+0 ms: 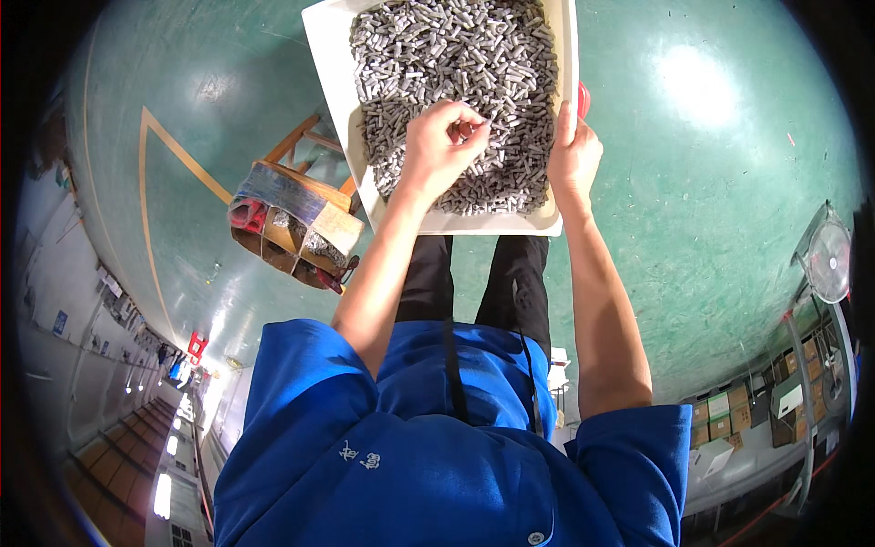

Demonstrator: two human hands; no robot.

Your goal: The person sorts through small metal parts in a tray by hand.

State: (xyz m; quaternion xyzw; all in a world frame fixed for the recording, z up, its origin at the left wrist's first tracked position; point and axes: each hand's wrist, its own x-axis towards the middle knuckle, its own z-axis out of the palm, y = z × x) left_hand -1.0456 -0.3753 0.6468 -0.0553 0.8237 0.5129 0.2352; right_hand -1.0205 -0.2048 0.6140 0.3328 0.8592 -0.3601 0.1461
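A white rectangular tray rests on my lap, heaped with several small grey metal cylinders. My left hand lies curled over the near part of the heap, fingertips pinched together on a few of the cylinders. My right hand grips the tray's right rim, thumb over the edge. A small red object shows just past the rim by my right fingers; what it is cannot be made out.
A wooden stool with a worn, taped seat stands on the green floor to my left. Stacked cardboard boxes and a standing fan are at the right. A yellow line crosses the floor.
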